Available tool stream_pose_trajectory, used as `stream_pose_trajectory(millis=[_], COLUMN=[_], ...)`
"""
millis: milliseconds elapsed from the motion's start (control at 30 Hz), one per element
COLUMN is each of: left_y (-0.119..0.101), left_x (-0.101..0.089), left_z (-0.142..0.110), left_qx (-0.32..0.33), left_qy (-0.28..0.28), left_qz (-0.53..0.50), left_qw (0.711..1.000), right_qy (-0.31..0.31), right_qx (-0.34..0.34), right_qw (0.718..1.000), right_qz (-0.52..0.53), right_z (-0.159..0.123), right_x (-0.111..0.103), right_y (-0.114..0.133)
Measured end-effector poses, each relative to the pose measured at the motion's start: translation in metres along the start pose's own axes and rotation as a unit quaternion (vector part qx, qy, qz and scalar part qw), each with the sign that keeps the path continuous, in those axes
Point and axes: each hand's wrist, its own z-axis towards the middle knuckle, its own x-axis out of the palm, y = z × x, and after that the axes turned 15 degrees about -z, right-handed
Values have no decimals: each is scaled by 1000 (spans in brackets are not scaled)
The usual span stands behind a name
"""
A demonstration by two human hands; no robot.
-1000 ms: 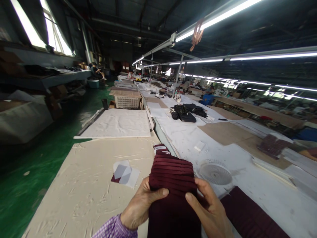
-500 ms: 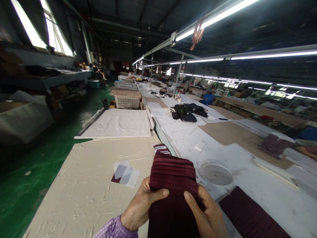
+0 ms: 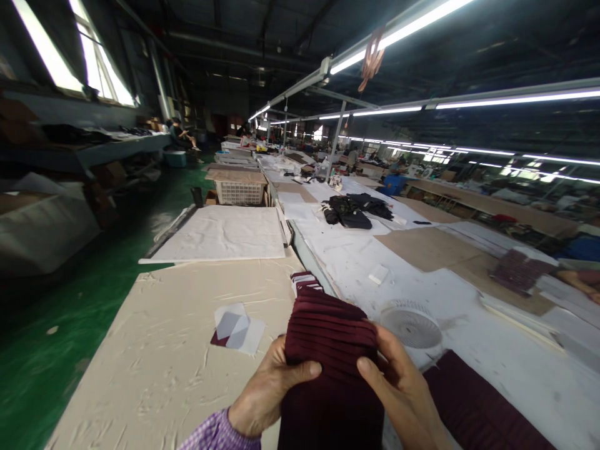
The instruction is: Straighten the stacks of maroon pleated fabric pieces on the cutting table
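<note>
A fanned stack of maroon fabric pieces (image 3: 330, 337) is held up between my two hands, its layered edges spread in ridges at the far end. My left hand (image 3: 274, 384) grips its left side, thumb lying on top and fingers hidden beneath. On the right side my right hand (image 3: 398, 381) pinches the edge with thumb above and fingers curled round it. Just beyond, a smaller bundle of maroon and white strips (image 3: 305, 281) lies at the table edge. More maroon fabric (image 3: 482, 406) lies on the white table to the right.
White and maroon scraps (image 3: 238, 328) lie on the cream-covered table (image 3: 154, 350). A round white fan (image 3: 412, 326), a small white block (image 3: 379, 274) and dark garments (image 3: 354, 211) are on the white table. Another person's arm (image 3: 581, 284) shows at the right edge.
My right hand has shifted slightly right and its fingers moved up along the stack's edge. The stack's right far corner is now more bent and slanted. My left hand stays nearly in place.
</note>
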Motion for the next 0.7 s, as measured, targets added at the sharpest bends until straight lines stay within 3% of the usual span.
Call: stream_pose_trajectory(millis=[200,333,433,500,567,633,700], left_y=[0,0,4,7,12,16,20], left_x=[-3,-5,-5,-5,-4,-5,-7], left_z=[2,5,7,8,10,12,15], left_qx=[20,36,48,51,59,64,59], left_qy=[-10,-29,-34,-44,-52,-46,-39], left_qz=[6,5,-1,-13,-30,-42,-55], left_qw=[1000,999,998,998,996,996,996], right_qy=[49,34,-61,-162,-214,-185,-112], right_qx=[27,-24,-104,-178,-243,-264,-236], right_qw=[998,998,979,932,885,883,907], right_qz=[-6,-39,-162,-271,-335,-341,-330], right_z=[-3,-1,1,-1,-5,-8,-8], right_x=[2,7,12,15,17,15,11], right_y=[-9,-25,-36,-41,-44,-46,-48])
